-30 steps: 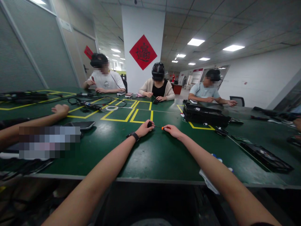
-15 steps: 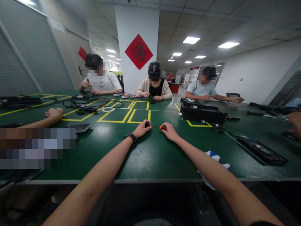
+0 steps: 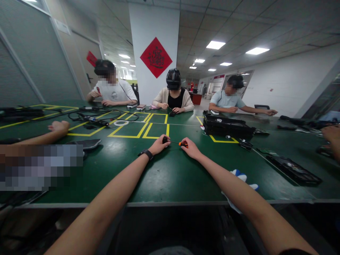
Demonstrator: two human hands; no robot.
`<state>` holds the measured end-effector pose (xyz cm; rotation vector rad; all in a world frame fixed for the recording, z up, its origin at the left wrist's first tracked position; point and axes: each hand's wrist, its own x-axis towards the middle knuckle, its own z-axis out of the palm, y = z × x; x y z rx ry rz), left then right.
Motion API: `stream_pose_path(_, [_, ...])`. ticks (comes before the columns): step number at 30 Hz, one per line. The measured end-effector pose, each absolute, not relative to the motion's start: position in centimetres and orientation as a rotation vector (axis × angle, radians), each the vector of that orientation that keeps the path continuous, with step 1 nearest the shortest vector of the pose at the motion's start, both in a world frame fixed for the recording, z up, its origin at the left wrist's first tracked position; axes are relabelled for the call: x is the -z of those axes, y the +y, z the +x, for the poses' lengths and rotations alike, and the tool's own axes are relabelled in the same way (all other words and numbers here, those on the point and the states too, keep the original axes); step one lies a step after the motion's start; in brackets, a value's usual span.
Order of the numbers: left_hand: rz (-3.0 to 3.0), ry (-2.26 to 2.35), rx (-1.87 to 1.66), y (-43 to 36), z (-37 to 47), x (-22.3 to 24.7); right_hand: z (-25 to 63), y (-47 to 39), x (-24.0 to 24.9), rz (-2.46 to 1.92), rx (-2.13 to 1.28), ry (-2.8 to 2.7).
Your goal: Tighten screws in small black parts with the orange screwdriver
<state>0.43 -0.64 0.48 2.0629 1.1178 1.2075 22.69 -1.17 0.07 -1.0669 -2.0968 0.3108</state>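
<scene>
My right hand point(image 3: 191, 147) is closed around the orange and black handle of a screwdriver point(image 3: 183, 144). Its thin shaft points left toward my left hand point(image 3: 158, 144), which wears a black wristband. Between the fingers of that left hand is a small black part point(image 3: 165, 140). The screwdriver's tip reaches this part, though the exact contact is too small to make out. Both hands are low over the green table point(image 3: 170, 170).
A long black housing point(image 3: 228, 125) stands ahead on the right, an opened black unit point(image 3: 293, 170) nearer right. Blue and white gloves point(image 3: 240, 176) lie by my right forearm. Cables and a white ring point(image 3: 121, 123) are at left. Co-workers sit across the table; other hands show at both sides.
The whole view has shifted slightly. My hands keep the same grip on the screwdriver and the black part, with hardly any movement between them.
</scene>
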Motion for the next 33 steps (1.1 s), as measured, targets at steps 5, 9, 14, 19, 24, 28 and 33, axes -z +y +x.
stream_pose_path(5, [2.048,1.119,-1.196,-0.9,0.45,-0.71,22.61,-0.64,-0.15,-1.12,-0.345,-2.107])
stream_pose_path(9, [2.04,1.122,-1.196,-0.98,0.52,-0.76,22.69,-0.57,-0.04,-1.126,-0.31,-2.115])
stream_pose_path(14, [2.054,1.116,-1.21,-0.97,0.57,-0.73,22.67,-1.06,0.16,-1.12,-0.371,-2.051])
stream_pose_path(19, [2.046,1.128,-1.212,-1.06,0.63,-0.83,22.55,-0.77,-0.03,-1.176,-0.361,-2.078])
stream_pose_path(24, [2.076,1.118,-1.225,-0.93,0.58,-0.71,22.57,-0.52,0.01,-1.182,-0.229,-2.156])
stream_pose_path(28, [2.077,1.118,-1.213,-0.81,0.54,-0.62,22.7,-0.95,0.17,-1.156,-0.249,-2.145])
stream_pose_path(33, [2.045,1.132,-1.214,-0.83,0.62,-0.62,22.63,-1.26,0.0,-1.15,-0.298,-2.126])
